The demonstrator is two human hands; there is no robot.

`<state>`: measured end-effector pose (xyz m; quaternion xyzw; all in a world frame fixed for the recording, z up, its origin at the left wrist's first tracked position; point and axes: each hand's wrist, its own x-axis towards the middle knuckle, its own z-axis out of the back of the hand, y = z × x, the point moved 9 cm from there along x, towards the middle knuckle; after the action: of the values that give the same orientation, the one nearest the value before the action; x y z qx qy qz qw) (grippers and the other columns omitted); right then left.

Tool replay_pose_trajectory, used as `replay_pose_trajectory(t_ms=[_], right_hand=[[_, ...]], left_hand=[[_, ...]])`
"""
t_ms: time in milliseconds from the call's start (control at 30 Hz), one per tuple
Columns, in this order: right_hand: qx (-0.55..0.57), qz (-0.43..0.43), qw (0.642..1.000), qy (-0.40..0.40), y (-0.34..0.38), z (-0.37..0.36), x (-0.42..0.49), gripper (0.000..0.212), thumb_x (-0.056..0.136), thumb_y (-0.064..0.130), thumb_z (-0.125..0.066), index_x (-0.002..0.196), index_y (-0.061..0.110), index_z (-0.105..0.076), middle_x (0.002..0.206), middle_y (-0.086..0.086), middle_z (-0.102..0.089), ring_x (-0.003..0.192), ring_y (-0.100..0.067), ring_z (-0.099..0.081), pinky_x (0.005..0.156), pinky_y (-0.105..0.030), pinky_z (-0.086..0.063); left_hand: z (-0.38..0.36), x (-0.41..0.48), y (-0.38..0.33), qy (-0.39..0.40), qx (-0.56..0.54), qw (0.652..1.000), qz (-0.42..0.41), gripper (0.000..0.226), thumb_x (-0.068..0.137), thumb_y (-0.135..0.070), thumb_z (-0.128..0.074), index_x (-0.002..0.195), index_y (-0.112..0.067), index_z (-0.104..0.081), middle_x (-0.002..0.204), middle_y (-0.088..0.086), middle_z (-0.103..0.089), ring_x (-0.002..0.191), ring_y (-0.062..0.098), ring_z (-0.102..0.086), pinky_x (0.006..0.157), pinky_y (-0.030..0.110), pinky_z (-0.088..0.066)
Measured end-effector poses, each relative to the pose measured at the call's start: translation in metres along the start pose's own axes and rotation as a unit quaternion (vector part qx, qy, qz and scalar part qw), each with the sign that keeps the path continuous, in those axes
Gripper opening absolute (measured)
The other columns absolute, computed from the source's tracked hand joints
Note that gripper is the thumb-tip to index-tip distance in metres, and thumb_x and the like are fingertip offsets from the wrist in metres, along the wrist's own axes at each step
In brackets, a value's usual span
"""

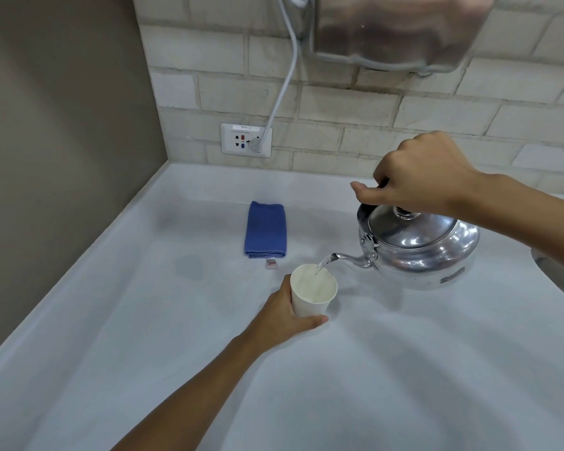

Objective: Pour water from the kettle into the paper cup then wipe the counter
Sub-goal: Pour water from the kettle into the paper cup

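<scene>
Cloth behind cup, kettle to its right

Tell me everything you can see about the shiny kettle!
The kettle is round and squat, made of shiny silver metal that mirrors the room. It has a domed lid with a dark knob, a dark handle over the top, and a thin curved spout pointing left. The right hand holds the handle, lifting and tipping the kettle above the white counter. A clear stream of water runs from the spout into the paper cup, which the left hand steadies.
</scene>
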<state>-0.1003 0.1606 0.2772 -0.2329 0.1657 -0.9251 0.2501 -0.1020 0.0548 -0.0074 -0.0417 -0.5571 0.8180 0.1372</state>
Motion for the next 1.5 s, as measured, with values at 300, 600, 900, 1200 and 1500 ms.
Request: replay_pose_trajectory(t_ms=[300, 600, 900, 1200, 1500], right_hand=[[-0.008, 0.001, 1.0, 0.0, -0.0001, 0.0032, 0.0002, 0.057, 0.081, 0.045, -0.047, 0.039, 0.009, -0.034, 0.033, 0.0, -0.015, 0.037, -0.018, -0.013, 0.048, -0.021, -0.013], [-0.014, 0.005, 1.0, -0.003, 0.0009, 0.0047, 0.0005, 0.058, 0.081, 0.043, -0.051, 0.038, 0.01, -0.03, 0.033, 0.002, -0.012, 0.036, -0.016, -0.01, 0.048, -0.019, -0.012], [-0.019, 0.006, 1.0, -0.002, 0.0005, 0.0053, -0.0007, 0.058, 0.081, 0.043, -0.05, 0.038, 0.01, -0.03, 0.033, 0.002, -0.011, 0.037, -0.017, -0.009, 0.047, -0.02, -0.013], [-0.018, 0.01, 1.0, -0.003, 0.0001, 0.0075, -0.002, 0.057, 0.081, 0.043, -0.049, 0.038, 0.01, -0.029, 0.033, 0.001, -0.012, 0.036, -0.017, -0.009, 0.047, -0.02, -0.015], [-0.029, 0.017, 0.999, -0.003, 0.0004, 0.0093, -0.0034, 0.058, 0.081, 0.043, -0.048, 0.038, 0.011, -0.025, 0.034, 0.001, -0.011, 0.037, -0.017, -0.01, 0.047, -0.02, -0.015]], left_hand=[[-0.0003, 0.001, 0.0008, 0.001, -0.005, 1.0, -0.002, 0.077, 0.058, -0.055, -0.08, 0.118, -0.046, -0.032, 0.116, -0.019, -0.054, 0.106, 0.003, -0.054, 0.073, 0.006, -0.045], [-0.0013, 0.0011, 0.0, 0.005, -0.009, 1.0, -0.007, 0.079, 0.059, -0.054, -0.079, 0.121, -0.044, -0.031, 0.12, -0.017, -0.053, 0.109, 0.006, -0.053, 0.074, 0.006, -0.046], [-0.002, 0.0015, -0.0005, 0.007, -0.017, 1.0, -0.013, 0.079, 0.059, -0.054, -0.08, 0.121, -0.044, -0.032, 0.118, -0.021, -0.051, 0.109, 0.003, -0.052, 0.076, 0.002, -0.044], [-0.0018, 0.0009, -0.0005, 0.007, -0.012, 1.0, -0.011, 0.079, 0.059, -0.055, -0.079, 0.121, -0.043, -0.032, 0.119, -0.018, -0.053, 0.109, 0.004, -0.053, 0.078, 0.008, -0.045], [-0.0019, 0.0011, 0.0005, 0.007, -0.011, 1.0, -0.005, 0.081, 0.058, -0.055, -0.08, 0.122, -0.043, -0.033, 0.118, -0.02, -0.052, 0.109, 0.002, -0.052, 0.077, 0.009, -0.046]])
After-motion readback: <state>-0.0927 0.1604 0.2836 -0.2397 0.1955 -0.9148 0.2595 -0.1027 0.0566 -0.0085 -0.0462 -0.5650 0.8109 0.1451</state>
